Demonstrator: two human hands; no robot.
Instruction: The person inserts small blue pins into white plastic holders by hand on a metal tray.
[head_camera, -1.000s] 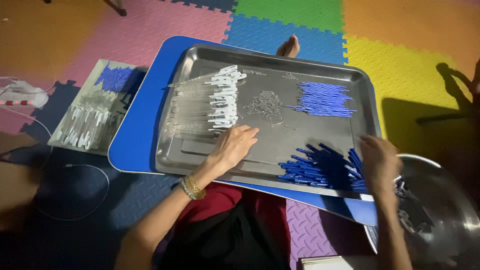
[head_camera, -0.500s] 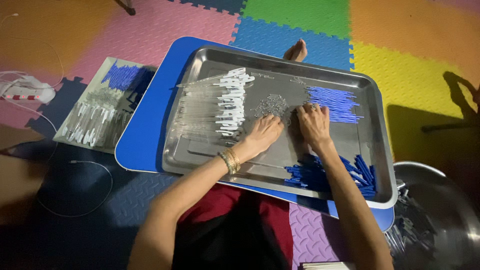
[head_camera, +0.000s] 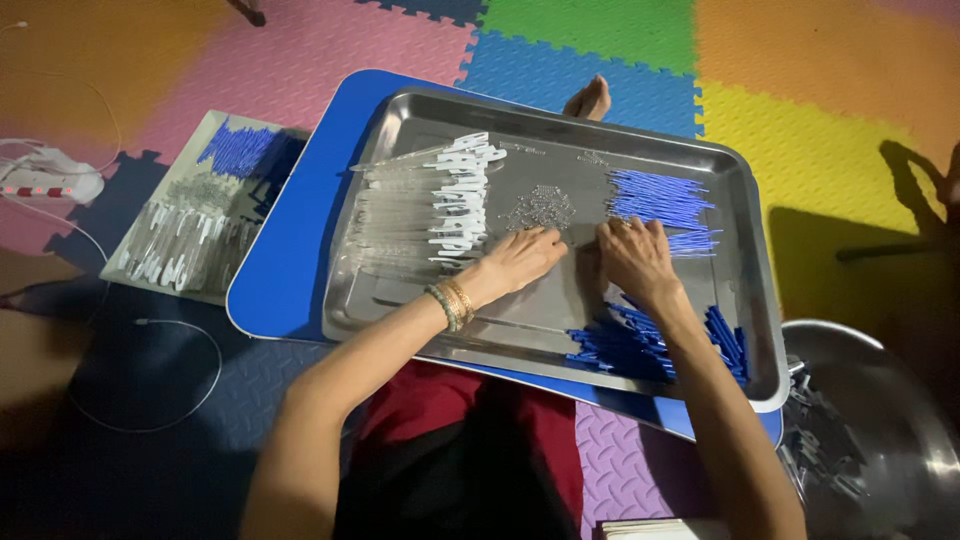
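A steel tray (head_camera: 400, 300) lies on a blue board (head_camera: 290, 270) across my lap. My left hand (head_camera: 520, 258), with bangles at the wrist, rests palm down in the tray's middle, just right of a row of clear tubes with white caps (head_camera: 440, 215) and below a heap of tiny metal bits (head_camera: 540, 208). My right hand (head_camera: 635, 258) lies palm down beside it, its fingers touching a row of thin blue sticks (head_camera: 660, 205). A pile of dark blue caps (head_camera: 650, 345) sits at the tray's near right. Whether either hand pinches something is hidden.
A smaller tray (head_camera: 190, 215) with clear tubes and blue sticks sits on the floor at left. A white power strip (head_camera: 50, 180) and cables lie far left. A round steel bowl (head_camera: 880, 430) with parts stands at right. A bare foot (head_camera: 590, 100) shows past the tray. Coloured foam mats cover the floor.
My right hand has moved from the dark blue caps at the tray's near right up to the middle beside the blue sticks. My left hand slid right, towards the metal bits.
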